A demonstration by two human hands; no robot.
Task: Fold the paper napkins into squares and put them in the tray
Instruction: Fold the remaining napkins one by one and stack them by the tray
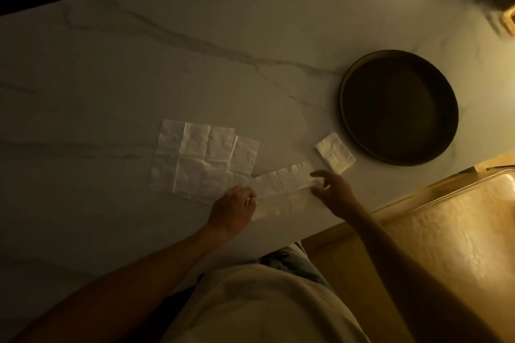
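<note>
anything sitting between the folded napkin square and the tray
Nothing visible. The folded napkin square lies on the table just left of the tray, with only bare marble between them, and the tray looks empty.

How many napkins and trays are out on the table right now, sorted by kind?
Unfolded napkins lying flat: 2, overlapping
Napkin being folded, left hand pinching one end, right hand at the other: 1
Folded square napkin: 1
Round dark tray: 1
Total: 5
</note>
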